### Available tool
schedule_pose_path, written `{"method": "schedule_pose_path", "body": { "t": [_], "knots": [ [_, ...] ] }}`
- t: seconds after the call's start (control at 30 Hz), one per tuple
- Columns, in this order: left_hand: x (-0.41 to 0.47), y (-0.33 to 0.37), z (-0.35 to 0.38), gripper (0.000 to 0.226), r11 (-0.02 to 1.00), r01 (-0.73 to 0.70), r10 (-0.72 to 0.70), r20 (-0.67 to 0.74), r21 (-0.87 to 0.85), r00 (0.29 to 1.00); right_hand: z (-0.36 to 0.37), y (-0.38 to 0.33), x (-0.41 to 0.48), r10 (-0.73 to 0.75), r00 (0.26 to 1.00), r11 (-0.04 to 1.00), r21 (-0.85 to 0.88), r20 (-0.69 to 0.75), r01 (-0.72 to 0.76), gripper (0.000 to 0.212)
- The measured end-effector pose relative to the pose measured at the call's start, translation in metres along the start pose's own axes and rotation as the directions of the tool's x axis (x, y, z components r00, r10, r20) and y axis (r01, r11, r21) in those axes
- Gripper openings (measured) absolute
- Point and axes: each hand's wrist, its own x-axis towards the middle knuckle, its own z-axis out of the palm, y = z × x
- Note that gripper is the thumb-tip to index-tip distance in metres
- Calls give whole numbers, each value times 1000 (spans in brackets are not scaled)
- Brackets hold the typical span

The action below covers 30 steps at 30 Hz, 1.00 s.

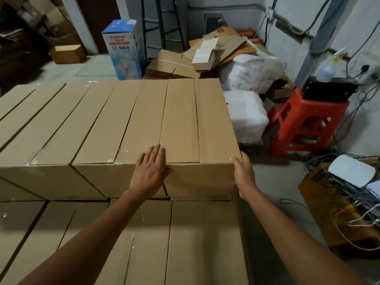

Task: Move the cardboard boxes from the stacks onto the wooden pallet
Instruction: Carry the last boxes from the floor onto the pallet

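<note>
A long plain brown cardboard box (197, 124) lies at the right end of the upper row of matching cardboard boxes (67, 128), which crosses the middle of the frame from the left edge. Its narrow near end faces the camera just right of centre. That row rests on a lower layer of taped cardboard boxes (185, 233) filling the bottom of the frame. The left hand (151, 167) lies flat on the top of this end box at its near left corner, fingers straight and together, holding nothing. Its heel hangs over the seam with the neighbouring box. The right hand (243, 173) clasps the near right corner of the same box, with the thumb against the front edge. The fingers wrap round the right side, mostly out of sight. In the upper middle a tall blue and white printed carton (123, 50) stands upright on the grey floor. To its right lies a heap of flattened brown cardboard sheets (207, 52). Bulging white plastic sacks (246, 95) sit just beside the right side of the box. Further right, a red plastic stool (304, 122) carries a black device (329, 89). At the lower right a rounded white plastic unit (351, 173) rests among tangled cables on a yellow-brown carton (329, 212).
</note>
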Motion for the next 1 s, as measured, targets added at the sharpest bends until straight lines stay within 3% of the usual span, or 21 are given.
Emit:
{"method": "schedule_pose_path", "body": {
  "t": [0.2,0.37,0.53,0.63,0.73,0.87,1.0],
  "knots": [
    [-3,-3,1,72,1000,-2,2,13,2,1000,-5,-9,-6,36,998,994,-104,47,-31,49],
    [-11,-3,3,74,999,-15,15,0,32,1000,-4,-24,2,69,996,984,-167,52,-59,40],
    [-13,-4,1,77,1000,-18,17,29,26,999,-3,-34,9,72,994,931,-363,82,-37,37],
    [-11,-4,-5,84,1000,-27,26,48,10,998,7,-52,20,58,997,745,-667,50,-10,58],
    [7,-8,-23,81,997,-58,59,23,-54,998,26,-66,25,-81,988,515,-844,130,153,88],
    [32,-31,-28,87,997,-43,44,22,-68,999,74,-70,21,-208,917,292,-873,341,391,96],
    [34,-37,-10,79,1000,-28,27,56,10,998,106,-57,15,-213,874,143,-871,436,469,88]
  ]
}}
